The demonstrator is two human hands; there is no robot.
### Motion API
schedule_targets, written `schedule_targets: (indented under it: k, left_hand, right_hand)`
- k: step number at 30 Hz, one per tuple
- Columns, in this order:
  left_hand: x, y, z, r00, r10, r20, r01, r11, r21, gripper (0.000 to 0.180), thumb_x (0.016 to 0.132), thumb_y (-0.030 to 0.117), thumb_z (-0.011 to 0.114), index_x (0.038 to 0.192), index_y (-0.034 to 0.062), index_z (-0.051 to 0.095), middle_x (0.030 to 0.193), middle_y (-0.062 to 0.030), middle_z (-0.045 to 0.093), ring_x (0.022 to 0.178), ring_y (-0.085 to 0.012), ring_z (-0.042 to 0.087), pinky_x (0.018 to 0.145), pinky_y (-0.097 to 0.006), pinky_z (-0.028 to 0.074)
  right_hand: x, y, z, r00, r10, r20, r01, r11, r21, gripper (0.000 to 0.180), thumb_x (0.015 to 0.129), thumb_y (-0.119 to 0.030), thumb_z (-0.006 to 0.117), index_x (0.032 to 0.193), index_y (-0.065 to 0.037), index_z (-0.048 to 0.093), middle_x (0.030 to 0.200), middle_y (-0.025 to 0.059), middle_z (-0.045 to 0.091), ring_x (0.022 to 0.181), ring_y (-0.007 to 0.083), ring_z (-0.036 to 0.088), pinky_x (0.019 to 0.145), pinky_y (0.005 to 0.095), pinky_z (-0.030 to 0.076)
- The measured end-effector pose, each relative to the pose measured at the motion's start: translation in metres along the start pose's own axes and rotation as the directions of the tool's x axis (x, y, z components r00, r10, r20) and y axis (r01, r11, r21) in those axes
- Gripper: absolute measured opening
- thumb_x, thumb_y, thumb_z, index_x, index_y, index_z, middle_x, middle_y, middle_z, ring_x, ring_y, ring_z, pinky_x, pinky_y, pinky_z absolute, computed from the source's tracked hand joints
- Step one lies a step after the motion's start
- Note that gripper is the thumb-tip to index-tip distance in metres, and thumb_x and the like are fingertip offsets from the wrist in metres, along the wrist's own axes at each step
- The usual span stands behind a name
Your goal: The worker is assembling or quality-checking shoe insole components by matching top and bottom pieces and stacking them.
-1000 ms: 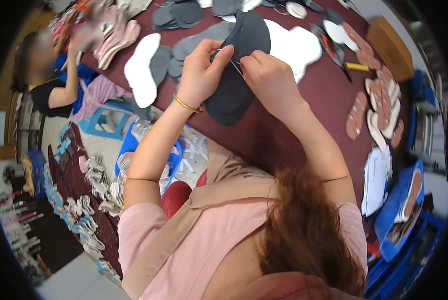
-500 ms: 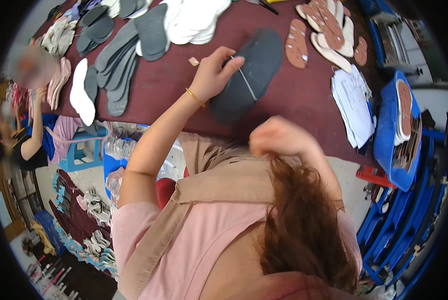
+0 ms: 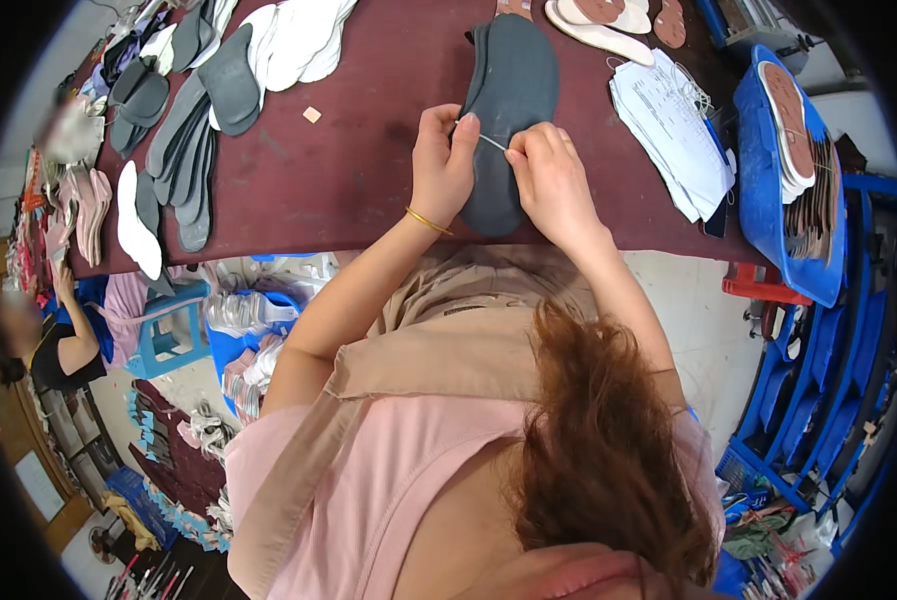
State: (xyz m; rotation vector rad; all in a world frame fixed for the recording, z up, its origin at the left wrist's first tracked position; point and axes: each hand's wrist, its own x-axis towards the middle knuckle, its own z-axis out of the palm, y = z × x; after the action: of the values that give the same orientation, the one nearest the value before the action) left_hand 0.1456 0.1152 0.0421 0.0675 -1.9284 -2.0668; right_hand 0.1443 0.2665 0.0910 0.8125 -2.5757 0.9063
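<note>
A stack of dark grey insoles [image 3: 513, 85] lies lengthwise in front of me near the table's front edge, toes and heels roughly lined up. Across its middle runs a thin white string [image 3: 491, 142]. My left hand [image 3: 442, 168] is closed at the stack's left side, thumb and fingers pinching the string's left end. On the other side my right hand [image 3: 556, 185] pinches the string close to the stack's right edge, its fingers curled. Whether the string passes under the stack is hidden.
Grey insoles [image 3: 183, 150] and white insoles [image 3: 293, 45] lie in piles at the left. Papers [image 3: 671, 135] and a blue bin [image 3: 758, 190] holding brown insoles are at the right. A person [image 3: 63, 335] is at the far left. The maroon table [image 3: 368, 215] ends just before me.
The insole stack, tilted in my left hand before, now lies straighter on the table. My right hand has come up from the table edge and closed on the string. The whole view has shifted.
</note>
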Motion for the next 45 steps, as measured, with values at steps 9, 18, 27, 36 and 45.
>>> schedule_targets:
  k: [9, 18, 27, 36, 45]
  left_hand:
    - [0.008, -0.005, -0.024, 0.601, -0.687, 0.409, 0.673, 0.711, 0.206, 0.041, 0.085, 0.036, 0.068, 0.1, -0.0024, 0.065, 0.088, -0.0073, 0.067, 0.071, -0.014, 0.061, 0.065, -0.03, 0.051]
    - [-0.009, -0.019, -0.027, 0.695, -0.393, 0.603, 0.334, 0.918, 0.214, 0.056, 0.076, 0.022, 0.078, 0.119, -0.0022, 0.051, 0.102, -0.0145, 0.065, 0.091, -0.0185, 0.062, 0.081, -0.031, 0.05]
    - [-0.027, -0.027, -0.012, 0.638, -0.715, 0.286, 0.763, 0.637, -0.112, 0.048, 0.077, 0.012, 0.073, 0.118, -0.0006, 0.053, 0.112, -0.0106, 0.063, 0.096, -0.0194, 0.062, 0.083, -0.035, 0.05]
    - [0.014, -0.021, 0.007, 0.33, -0.733, 0.595, 0.825, 0.53, 0.195, 0.043, 0.088, 0.023, 0.066, 0.123, 0.0006, 0.053, 0.111, -0.0085, 0.064, 0.099, -0.019, 0.063, 0.085, -0.033, 0.051]
    - [0.024, -0.009, -0.009, 0.804, -0.592, 0.044, 0.33, 0.383, -0.863, 0.044, 0.094, 0.028, 0.06, 0.13, 0.0066, 0.046, 0.131, -0.008, 0.052, 0.121, -0.0266, 0.049, 0.104, -0.048, 0.041]
  right_hand:
    - [-0.051, 0.017, 0.043, 0.976, 0.075, 0.203, -0.095, 0.991, 0.089, 0.009, 0.087, -0.004, 0.054, 0.091, 0.0, 0.048, 0.09, 0.0195, 0.053, 0.087, 0.0382, 0.054, 0.077, 0.0469, 0.042]
    - [-0.056, 0.042, 0.033, 0.794, 0.413, 0.447, -0.604, 0.451, 0.657, 0.007, 0.095, -0.01, 0.051, 0.093, -0.004, 0.047, 0.084, 0.004, 0.051, 0.076, 0.0137, 0.049, 0.07, 0.0272, 0.043]
    - [-0.057, 0.033, 0.001, 0.746, 0.069, 0.663, -0.64, -0.204, 0.741, 0.011, 0.096, -0.016, 0.054, 0.092, -0.008, 0.047, 0.084, -0.0013, 0.048, 0.069, 0.0048, 0.04, 0.058, 0.0197, 0.034]
    - [-0.058, 0.015, 0.003, 0.775, 0.039, 0.631, -0.51, 0.629, 0.587, 0.011, 0.089, -0.008, 0.057, 0.085, -0.004, 0.048, 0.073, -0.0018, 0.049, 0.066, 0.0064, 0.042, 0.058, 0.0239, 0.038]
    - [-0.093, 0.03, -0.03, 0.749, 0.309, 0.586, -0.625, 0.622, 0.472, 0.011, 0.083, -0.002, 0.062, 0.078, -0.003, 0.052, 0.065, -0.0042, 0.049, 0.06, 0.0017, 0.042, 0.051, 0.02, 0.035]
